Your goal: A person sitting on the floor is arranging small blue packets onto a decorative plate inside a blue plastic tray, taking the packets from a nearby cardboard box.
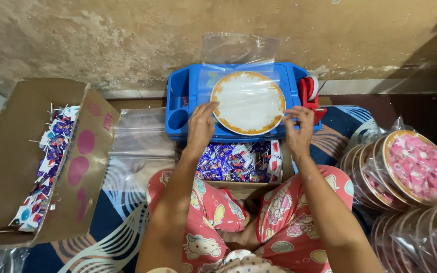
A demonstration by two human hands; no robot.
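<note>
Cardboard box (6, 167) of sweets, wrapped filled plates (416, 169) nearby.

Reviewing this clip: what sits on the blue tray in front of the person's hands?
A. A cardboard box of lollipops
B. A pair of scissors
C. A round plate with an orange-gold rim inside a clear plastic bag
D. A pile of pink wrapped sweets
C: the round plate with its orange-gold rim lies under clear plastic on the blue tray, the left hand touching its edge and the right hand at its other side.
</note>
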